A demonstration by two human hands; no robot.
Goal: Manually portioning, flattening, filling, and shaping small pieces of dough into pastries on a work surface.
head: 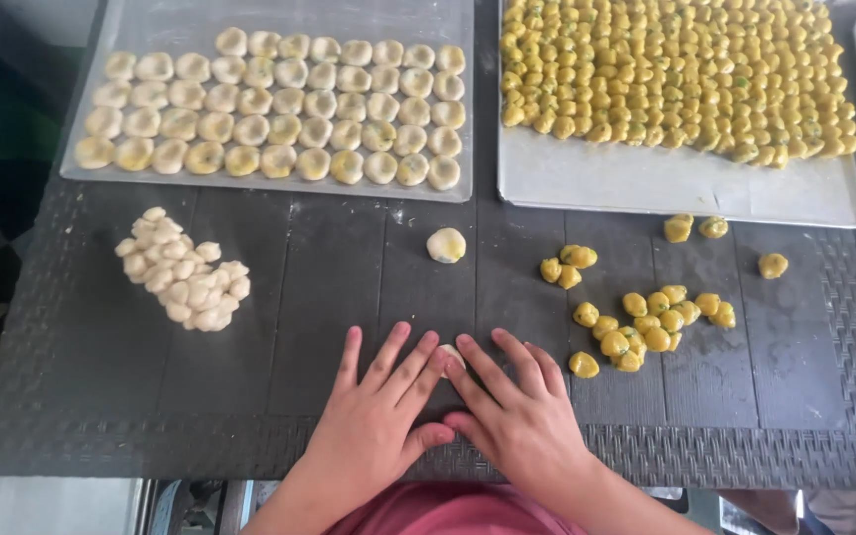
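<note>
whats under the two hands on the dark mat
A pale dough piece peeks out between the left hand and right hand; most of it is covered.

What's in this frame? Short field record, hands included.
surface: dark slatted table
left hand: flat, fingers over a small pale dough piece
right hand: flat, fingers touching same piece
left tray: rows of pale filled balls
right tray: rows of small yellow balls
loose: white dough pile, one pale ball, scattered yellow pieces
</note>
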